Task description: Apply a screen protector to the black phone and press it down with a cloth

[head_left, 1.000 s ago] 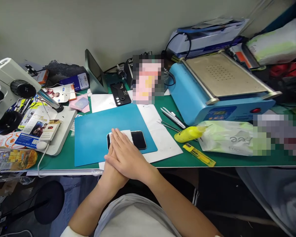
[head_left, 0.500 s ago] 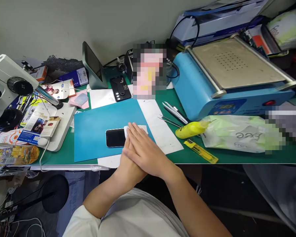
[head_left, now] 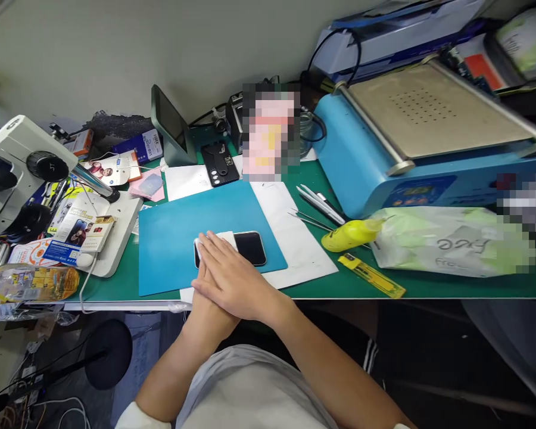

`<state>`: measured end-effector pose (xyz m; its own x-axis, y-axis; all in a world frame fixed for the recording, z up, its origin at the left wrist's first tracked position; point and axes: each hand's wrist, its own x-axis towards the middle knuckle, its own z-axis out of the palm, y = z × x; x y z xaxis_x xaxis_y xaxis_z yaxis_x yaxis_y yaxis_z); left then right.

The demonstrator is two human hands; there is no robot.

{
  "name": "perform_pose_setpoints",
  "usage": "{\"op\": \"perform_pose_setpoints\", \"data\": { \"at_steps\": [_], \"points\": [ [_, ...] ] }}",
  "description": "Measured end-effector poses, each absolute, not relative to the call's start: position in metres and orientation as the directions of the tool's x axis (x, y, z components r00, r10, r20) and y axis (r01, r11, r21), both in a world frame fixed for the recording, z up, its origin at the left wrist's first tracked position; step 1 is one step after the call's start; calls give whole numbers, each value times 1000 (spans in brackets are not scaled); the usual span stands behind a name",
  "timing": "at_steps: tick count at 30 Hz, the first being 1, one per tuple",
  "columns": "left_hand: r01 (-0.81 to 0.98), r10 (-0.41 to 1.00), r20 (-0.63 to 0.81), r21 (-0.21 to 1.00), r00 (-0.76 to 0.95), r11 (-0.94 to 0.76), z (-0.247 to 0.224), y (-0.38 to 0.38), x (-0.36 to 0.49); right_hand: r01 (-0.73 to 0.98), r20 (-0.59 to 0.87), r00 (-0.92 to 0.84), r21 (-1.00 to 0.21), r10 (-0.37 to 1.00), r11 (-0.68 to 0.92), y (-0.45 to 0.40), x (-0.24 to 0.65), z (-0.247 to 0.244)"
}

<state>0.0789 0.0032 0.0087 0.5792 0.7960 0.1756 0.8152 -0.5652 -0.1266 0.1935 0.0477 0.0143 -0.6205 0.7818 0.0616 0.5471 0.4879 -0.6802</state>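
A phone [head_left: 251, 247] with a dark screen lies on the blue mat [head_left: 170, 238]. Over its left part is a white cloth or wipe [head_left: 227, 238], pressed under both hands. My right hand [head_left: 236, 277] lies on top of my left hand [head_left: 209, 316], its fingers stretched out and together. The left hand's fingers are mostly hidden beneath the right hand, against the wipe and the phone's left end.
White paper sticks out under the mat. Tweezers [head_left: 312, 220], a yellow bottle [head_left: 351, 235], a yellow case [head_left: 371, 275] and a wipes pack [head_left: 446, 241] lie right. Behind them stands a blue machine [head_left: 352, 155]; a microscope [head_left: 40, 161] stands left.
Both hands and the wipe have moved left across the phone, from its right end to its left end. The phone's right part now shows. The camera view has shifted slightly.
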Motion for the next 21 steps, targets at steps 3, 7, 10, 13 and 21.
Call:
{"op": "perform_pose_setpoints", "data": {
  "at_steps": [3,7,10,13,21],
  "points": [
    [772,748,193,-131,635,-622,4,12,113,640,29,-517,-650,856,409,43,227,11],
    [718,711,103,-109,696,-687,2,22,137,703,-6,-402,-643,916,304,42,249,9],
    [733,724,114,-98,680,-673,1,23,125,716,-4,-398,-627,918,307,45,235,11],
    [766,752,146,-119,643,-631,0,16,93,686,29,-467,-619,884,382,48,205,15],
    [830,831,80,-151,551,-536,4,-7,62,599,52,-603,-629,796,495,43,173,17]
  ]
}}
